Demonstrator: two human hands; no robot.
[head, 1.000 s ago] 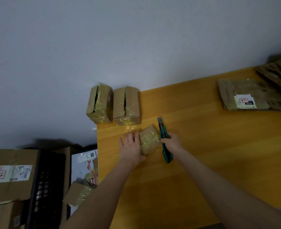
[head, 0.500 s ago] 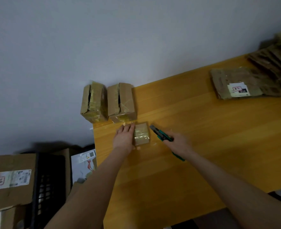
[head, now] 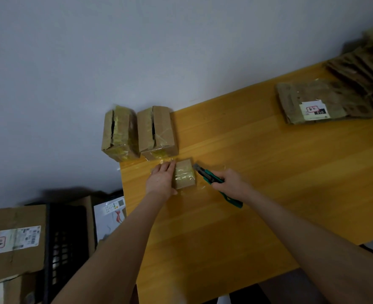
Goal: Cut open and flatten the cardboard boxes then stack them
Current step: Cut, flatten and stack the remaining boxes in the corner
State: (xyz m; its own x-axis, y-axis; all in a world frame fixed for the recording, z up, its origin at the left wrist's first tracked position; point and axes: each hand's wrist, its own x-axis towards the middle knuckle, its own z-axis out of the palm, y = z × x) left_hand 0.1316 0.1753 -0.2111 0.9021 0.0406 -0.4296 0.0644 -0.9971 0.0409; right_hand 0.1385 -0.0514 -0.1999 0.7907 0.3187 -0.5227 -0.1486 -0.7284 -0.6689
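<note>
Closer than half a second ago, the utility knife (head: 205, 174) has its blade tip just beside the small taped box (head: 184, 174), at its right edge. The box lies on the table (head: 236, 220); the left hand (head: 160, 180) presses its left side with straight fingers, and the right hand (head: 230, 181) curls round the knife. Cutting is in hand, I judge: next the blade must slit the tape, clear of those fingers. Behind the box stand two slit boxes (head: 157, 131); the table edge runs near its left, with bare wood to its right.
</note>
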